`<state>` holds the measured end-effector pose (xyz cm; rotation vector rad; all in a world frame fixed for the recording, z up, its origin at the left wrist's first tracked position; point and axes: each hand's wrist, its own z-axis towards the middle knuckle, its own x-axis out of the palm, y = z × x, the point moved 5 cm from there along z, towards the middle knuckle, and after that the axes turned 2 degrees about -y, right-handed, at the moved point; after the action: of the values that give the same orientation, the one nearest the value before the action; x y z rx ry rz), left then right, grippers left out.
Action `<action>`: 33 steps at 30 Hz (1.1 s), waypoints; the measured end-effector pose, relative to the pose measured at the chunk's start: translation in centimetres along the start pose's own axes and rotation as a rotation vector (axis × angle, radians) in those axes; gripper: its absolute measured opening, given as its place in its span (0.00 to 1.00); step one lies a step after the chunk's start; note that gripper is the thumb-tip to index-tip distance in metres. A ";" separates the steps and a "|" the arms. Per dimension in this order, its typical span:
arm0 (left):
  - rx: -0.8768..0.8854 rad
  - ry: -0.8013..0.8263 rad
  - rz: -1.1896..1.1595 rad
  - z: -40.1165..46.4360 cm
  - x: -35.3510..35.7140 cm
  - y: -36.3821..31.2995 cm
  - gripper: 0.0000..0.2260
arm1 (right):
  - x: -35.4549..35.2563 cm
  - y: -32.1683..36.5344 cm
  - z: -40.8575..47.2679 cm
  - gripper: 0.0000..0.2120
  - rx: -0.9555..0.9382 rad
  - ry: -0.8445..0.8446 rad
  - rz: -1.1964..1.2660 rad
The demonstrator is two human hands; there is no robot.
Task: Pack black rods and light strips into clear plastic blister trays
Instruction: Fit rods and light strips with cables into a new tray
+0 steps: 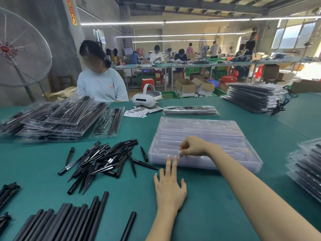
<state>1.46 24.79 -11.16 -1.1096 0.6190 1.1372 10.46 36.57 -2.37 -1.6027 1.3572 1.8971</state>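
Currently at the tray-separation step, by my reading. Right hand [192, 146] sits at the near edge of the tray stack [205, 143], fingers curled and pinching the rim of the top tray, likely to peel one off the nest. Left hand [169, 186] lies flat on the green table [217, 206], fingers straight and slightly spread, two fingertips touching the stack's front wall; probably bracing the stack so only the top tray lifts.

Stack is one nested pile of empty clear trays, centre of the table; the number in it cannot be told, the layers blur together.

Black rods [69, 221] lie parallel at near left, within easy reach of the left hand: roughly ten, plus one loose rod [129, 225] apart to the right. Spikes [104, 159] are heaped in a loose pile just left of the stack, too tangled to count; a few strays lie around it.

Filled trays: one heap far left [57, 119], one stack far right [255, 97], one at the right edge [307, 167], one single [190, 110] behind the empties. Light strips not separately discernible.

One headset [145, 99], one fan [19, 49].
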 end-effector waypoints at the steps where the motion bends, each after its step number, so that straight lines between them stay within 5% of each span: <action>1: -0.001 -0.004 -0.009 0.0 -0.1 0.0 0.34 | 0.1 0.0 0.0 0.08 -0.006 -0.015 -0.014; 19: 0.098 0.017 0.132 0.9 -2.5 -2.1 0.38 | 2.8 -0.9 -2.3 0.10 0.048 -0.441 0.101; 25: 0.227 -0.074 0.390 2.8 -3.2 -3.3 0.27 | 2.3 -1.1 -1.9 0.20 0.064 -0.433 0.113; 28: 0.343 -0.056 0.481 3.3 -3.5 -3.3 0.21 | 2.6 -1.3 -1.8 0.19 0.077 -0.421 0.135; 33: 0.462 0.113 0.602 4.4 -2.9 -3.9 0.25 | 3.1 -1.7 -1.8 0.12 0.110 -0.444 0.172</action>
<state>3.55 27.66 -5.62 -0.5977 1.2898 1.3449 11.77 34.95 -5.73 -0.9595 1.4025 2.0724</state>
